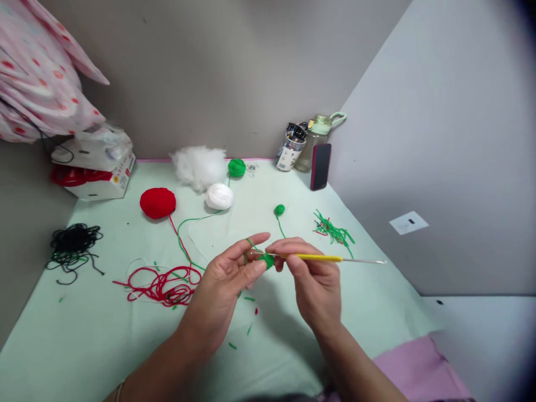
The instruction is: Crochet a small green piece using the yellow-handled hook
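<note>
Between thumb and fingers, my left hand [232, 273] pinches a small green crochet piece [267, 259], and green yarn runs over its raised index finger. My right hand [316, 273] is closed around a crochet hook [320, 257] with a yellow handle and metal ends. One end of the hook meets the crochet piece; the other points right. Beyond the hands lies a small green crocheted ball [280, 210] with a yarn tail. A green yarn ball [237, 167] sits at the back, its strand leading across the table towards my left hand.
Red yarn [158, 202], white yarn [219, 196] and fluffy stuffing [200, 166] lie at the back left. Loose red yarn [163, 286] and black yarn [75, 245] spread on the left. Green scraps [334, 229], a phone [320, 167], a bottle [307, 148] and a jar [290, 153] are right.
</note>
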`<action>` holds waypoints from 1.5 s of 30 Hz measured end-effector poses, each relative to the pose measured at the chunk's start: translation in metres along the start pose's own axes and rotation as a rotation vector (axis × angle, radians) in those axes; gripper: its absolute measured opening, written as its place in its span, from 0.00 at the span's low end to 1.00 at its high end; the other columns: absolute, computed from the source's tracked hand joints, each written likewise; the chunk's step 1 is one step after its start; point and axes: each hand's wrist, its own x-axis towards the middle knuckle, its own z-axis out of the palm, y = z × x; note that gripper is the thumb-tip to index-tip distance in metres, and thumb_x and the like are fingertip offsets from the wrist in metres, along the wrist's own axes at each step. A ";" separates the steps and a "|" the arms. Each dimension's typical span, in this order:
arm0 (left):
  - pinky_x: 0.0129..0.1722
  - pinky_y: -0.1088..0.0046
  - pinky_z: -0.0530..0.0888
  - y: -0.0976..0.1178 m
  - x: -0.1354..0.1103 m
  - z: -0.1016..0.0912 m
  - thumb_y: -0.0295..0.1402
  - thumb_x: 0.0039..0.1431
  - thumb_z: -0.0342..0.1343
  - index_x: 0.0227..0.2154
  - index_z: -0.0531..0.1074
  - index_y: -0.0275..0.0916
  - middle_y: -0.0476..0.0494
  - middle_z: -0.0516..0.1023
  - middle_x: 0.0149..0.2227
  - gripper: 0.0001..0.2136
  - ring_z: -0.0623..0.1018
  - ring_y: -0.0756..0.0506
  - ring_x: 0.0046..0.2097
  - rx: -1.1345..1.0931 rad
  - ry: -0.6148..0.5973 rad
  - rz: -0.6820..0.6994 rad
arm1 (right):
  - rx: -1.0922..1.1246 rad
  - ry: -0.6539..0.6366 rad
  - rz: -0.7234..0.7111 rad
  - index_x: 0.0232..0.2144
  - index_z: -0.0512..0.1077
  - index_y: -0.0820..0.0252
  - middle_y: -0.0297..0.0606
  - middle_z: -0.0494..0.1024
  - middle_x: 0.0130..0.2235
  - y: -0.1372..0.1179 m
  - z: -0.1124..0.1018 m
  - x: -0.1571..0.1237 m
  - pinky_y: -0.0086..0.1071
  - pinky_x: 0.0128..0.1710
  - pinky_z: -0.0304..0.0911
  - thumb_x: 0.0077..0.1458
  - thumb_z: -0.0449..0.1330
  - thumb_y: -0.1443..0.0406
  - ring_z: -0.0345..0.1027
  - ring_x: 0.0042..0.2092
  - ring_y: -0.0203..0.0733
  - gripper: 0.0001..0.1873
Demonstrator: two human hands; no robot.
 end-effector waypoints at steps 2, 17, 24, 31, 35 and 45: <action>0.43 0.74 0.68 -0.003 -0.001 0.001 0.35 0.56 0.73 0.49 0.85 0.49 0.51 0.77 0.35 0.17 0.72 0.49 0.39 0.033 0.022 0.048 | -0.091 0.001 -0.051 0.43 0.84 0.49 0.38 0.84 0.37 0.002 0.002 -0.002 0.35 0.32 0.72 0.68 0.63 0.65 0.74 0.33 0.40 0.09; 0.50 0.71 0.68 0.002 0.008 -0.005 0.35 0.53 0.75 0.46 0.87 0.50 0.50 0.77 0.35 0.16 0.74 0.47 0.42 0.024 -0.039 -0.007 | 0.171 0.003 0.240 0.35 0.86 0.53 0.37 0.83 0.34 0.006 -0.006 0.010 0.32 0.32 0.68 0.63 0.68 0.57 0.69 0.30 0.36 0.08; 0.46 0.70 0.67 -0.001 0.007 -0.003 0.36 0.56 0.72 0.46 0.87 0.51 0.49 0.77 0.35 0.14 0.72 0.48 0.40 0.099 0.000 0.033 | 0.221 0.022 0.297 0.34 0.82 0.55 0.37 0.83 0.33 0.004 -0.004 0.011 0.32 0.32 0.68 0.62 0.69 0.55 0.69 0.29 0.36 0.11; 0.42 0.72 0.67 0.001 0.004 -0.004 0.36 0.55 0.73 0.47 0.86 0.51 0.50 0.75 0.35 0.15 0.70 0.49 0.37 0.113 0.010 0.045 | 0.178 -0.032 0.238 0.35 0.79 0.56 0.36 0.82 0.34 0.000 -0.007 0.012 0.34 0.33 0.72 0.67 0.63 0.56 0.73 0.29 0.37 0.12; 0.43 0.73 0.68 0.000 0.003 -0.006 0.36 0.56 0.72 0.48 0.86 0.52 0.50 0.75 0.36 0.15 0.72 0.48 0.40 0.146 0.027 0.068 | 0.015 -0.047 0.076 0.40 0.81 0.53 0.37 0.83 0.38 -0.004 -0.008 0.005 0.35 0.36 0.74 0.72 0.58 0.62 0.77 0.33 0.38 0.11; 0.43 0.74 0.71 -0.004 0.001 -0.002 0.33 0.55 0.73 0.50 0.85 0.50 0.50 0.77 0.35 0.18 0.72 0.49 0.38 0.192 0.113 0.190 | -0.697 -0.227 -0.439 0.56 0.77 0.46 0.40 0.85 0.45 0.002 -0.012 -0.013 0.40 0.42 0.77 0.66 0.60 0.74 0.81 0.44 0.47 0.22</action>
